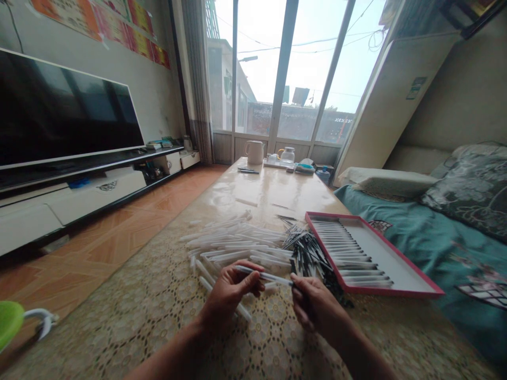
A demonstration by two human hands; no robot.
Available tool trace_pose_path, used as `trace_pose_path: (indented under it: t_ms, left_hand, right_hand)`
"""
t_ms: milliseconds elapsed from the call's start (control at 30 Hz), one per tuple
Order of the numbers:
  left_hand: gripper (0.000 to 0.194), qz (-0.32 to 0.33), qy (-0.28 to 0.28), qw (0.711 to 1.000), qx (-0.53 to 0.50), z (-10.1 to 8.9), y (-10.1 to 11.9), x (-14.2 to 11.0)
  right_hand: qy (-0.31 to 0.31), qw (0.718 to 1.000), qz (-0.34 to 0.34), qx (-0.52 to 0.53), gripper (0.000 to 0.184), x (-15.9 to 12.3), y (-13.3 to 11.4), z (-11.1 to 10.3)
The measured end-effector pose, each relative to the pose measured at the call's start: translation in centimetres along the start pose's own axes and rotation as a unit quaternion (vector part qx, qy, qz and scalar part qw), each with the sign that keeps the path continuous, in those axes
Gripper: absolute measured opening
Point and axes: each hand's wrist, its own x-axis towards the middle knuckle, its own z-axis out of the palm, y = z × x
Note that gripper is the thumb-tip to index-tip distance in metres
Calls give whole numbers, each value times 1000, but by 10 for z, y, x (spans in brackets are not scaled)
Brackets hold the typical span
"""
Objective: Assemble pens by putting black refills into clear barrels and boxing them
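Observation:
Between my two hands a white pen [273, 277] lies nearly level above the patterned tabletop. My left hand [233, 287] pinches its left part between thumb and fingers. At the dark right end of the pen, my right hand [311, 298] is closed with thumb and fingertips. Just beyond the hands spreads a loose pile of white pen barrels [237, 240]. A heap of thin black and white pen refills [309, 250] lies to their right. Further right, a shallow box with a pink rim [396, 291] holds a row of white pens with dark ends [348, 248].
A long table [166, 285] runs toward the windows. At its far end stand a beige kettle [254, 152], a glass pot [288, 155] and a blue-topped packet [304, 168]. A sofa with a teal cover [415, 229] borders the right side. A green stool [10, 319] is at lower left.

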Motion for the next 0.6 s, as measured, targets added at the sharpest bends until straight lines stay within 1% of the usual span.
trace_pose_path:
  t_ms: [33, 67, 100, 133, 167, 200, 267, 367, 433, 467, 533, 567, 600]
  left_hand:
    - [20, -2, -2, 1000, 0, 0, 0, 0]
    - [20, -5, 0, 1000, 0, 0, 0, 0]
    - [20, -7, 4, 1000, -2, 0, 0, 0]
    - [20, -8, 6, 1000, -1, 0, 0, 0]
    - [21, -7, 8, 1000, 3, 0, 0, -1]
    - [21, -3, 7, 1000, 10, 1, 0, -1]
    - [22, 6, -1, 999, 34, 2, 1, -1]
    - [25, 20, -11, 997, 77, 6, 1, -3]
    - [29, 33, 1, 993, 109, 8, 1, -4]
    - [32, 47, 14, 990, 134, 8, 0, -5]
    - [37, 95, 36, 973, 209, 8, -1, -7]
    - [34, 126, 34, 957, 260, 7, -1, -8]
    - [27, 156, 20, 936, 316, 7, -1, -8]
  right_hand:
    - [44, 998, -28, -43, 50, -1, -1, -1]
    - [99, 988, -74, -97, 49, -3, -3, -1]
    - [152, 968, -128, -153, 47, -5, -6, -1]
    - [192, 943, -183, -202, 45, -7, -8, 0]
    - [209, 919, -229, -242, 41, -9, -10, 0]
    - [202, 903, -263, -273, 37, -10, -13, 1]
    - [163, 886, -300, -313, 31, -12, -15, 4]
    - [108, 873, -320, -351, 23, -13, -16, 6]
    - [91, 869, -320, -366, 20, -11, -15, 6]
    - [95, 867, -320, -370, 20, -10, -14, 4]
    - [133, 862, -321, -369, 23, -8, -14, 0]
    - [160, 859, -322, -365, 25, -7, -13, -3]
    - [189, 855, -321, -361, 26, -5, -13, -6]
